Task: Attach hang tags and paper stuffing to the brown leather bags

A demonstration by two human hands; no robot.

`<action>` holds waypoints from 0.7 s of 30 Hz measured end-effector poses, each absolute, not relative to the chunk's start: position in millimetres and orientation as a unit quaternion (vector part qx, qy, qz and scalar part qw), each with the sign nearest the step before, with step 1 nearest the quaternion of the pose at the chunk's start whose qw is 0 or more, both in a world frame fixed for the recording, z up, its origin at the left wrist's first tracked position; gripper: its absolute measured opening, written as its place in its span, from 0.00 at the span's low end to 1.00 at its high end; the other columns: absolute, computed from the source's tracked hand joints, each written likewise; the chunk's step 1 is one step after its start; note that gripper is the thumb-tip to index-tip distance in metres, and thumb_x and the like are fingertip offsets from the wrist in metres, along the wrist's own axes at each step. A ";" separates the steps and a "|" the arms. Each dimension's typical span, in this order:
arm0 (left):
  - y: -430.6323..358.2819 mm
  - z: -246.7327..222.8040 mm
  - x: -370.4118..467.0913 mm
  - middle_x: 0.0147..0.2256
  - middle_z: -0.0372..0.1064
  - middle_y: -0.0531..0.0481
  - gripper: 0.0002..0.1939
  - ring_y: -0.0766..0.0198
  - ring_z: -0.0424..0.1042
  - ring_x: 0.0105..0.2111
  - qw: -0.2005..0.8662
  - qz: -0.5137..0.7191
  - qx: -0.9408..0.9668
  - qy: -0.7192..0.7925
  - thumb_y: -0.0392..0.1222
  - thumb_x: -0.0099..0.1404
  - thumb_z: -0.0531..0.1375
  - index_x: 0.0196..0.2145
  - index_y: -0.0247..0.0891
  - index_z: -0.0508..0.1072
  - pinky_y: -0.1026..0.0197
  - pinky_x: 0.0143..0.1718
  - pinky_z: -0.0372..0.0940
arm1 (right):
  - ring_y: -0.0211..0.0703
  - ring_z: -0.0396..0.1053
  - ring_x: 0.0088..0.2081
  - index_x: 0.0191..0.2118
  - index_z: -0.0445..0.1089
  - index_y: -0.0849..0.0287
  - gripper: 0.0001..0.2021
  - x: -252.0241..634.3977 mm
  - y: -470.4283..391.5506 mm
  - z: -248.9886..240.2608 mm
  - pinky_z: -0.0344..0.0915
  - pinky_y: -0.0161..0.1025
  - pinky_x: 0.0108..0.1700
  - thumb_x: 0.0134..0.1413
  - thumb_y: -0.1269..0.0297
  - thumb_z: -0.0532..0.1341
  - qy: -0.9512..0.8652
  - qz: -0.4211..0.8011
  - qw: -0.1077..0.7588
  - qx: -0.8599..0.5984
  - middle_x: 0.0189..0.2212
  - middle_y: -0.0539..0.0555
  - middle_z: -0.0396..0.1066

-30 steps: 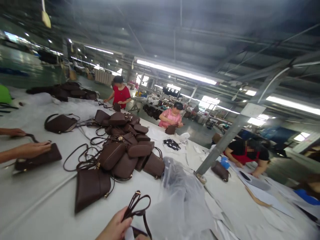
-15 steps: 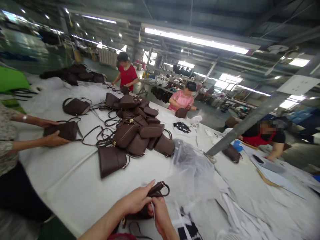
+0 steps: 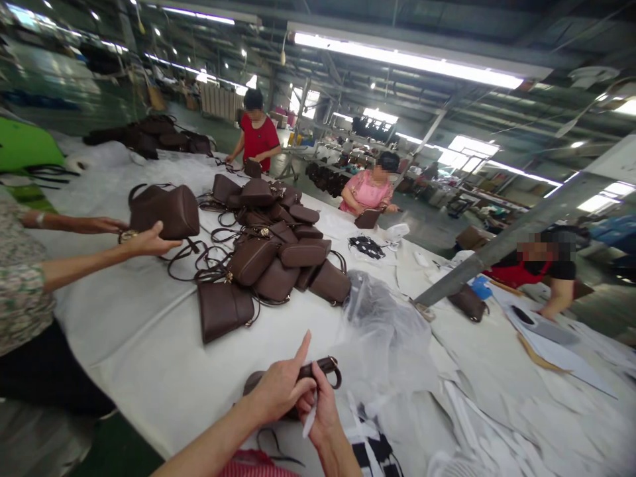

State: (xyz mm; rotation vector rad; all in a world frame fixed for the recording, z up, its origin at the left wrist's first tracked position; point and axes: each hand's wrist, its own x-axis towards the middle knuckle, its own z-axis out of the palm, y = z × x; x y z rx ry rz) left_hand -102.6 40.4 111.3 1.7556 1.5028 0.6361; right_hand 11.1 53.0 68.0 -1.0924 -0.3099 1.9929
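Observation:
My left hand (image 3: 279, 389) is at the table's near edge, its index finger stretched out and the other fingers closed on a folded dark brown strap (image 3: 334, 372). Pressed against it, my right hand (image 3: 325, 409) pinches the same strap. A small white strip (image 3: 310, 420) sticks out below the fingers of my right hand; what it is I cannot make out. Under my hands lies a dark brown handbag (image 3: 252, 381), mostly hidden by them. Ahead of my hands is a heap of brown handbags (image 3: 301, 255) with thin straps, and one bag (image 3: 224, 311) stands at its near side.
Clear plastic film (image 3: 385, 324) lies right of the heap, near a slanted grey post (image 3: 467, 265). Black-and-white pieces (image 3: 372, 454) lie by my right forearm. At left a co-worker's hands hold a brown bag (image 3: 166, 211). Three more people work along the far side.
The co-worker at left has lifted and turned the brown bag toward the heap. My hands have shifted slightly on the strap, and the white strip shows more.

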 end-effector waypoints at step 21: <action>54.3 87.9 -113.1 0.33 0.70 0.49 0.17 0.62 0.67 0.36 0.427 0.364 0.606 0.564 0.46 0.66 0.49 0.33 0.36 0.75 0.61 0.41 0.60 | 0.41 0.68 0.20 0.36 0.70 0.56 0.13 39.3 29.7 93.2 0.62 0.35 0.22 0.53 0.51 0.60 -0.576 0.496 0.334 -0.558 0.21 0.50 0.71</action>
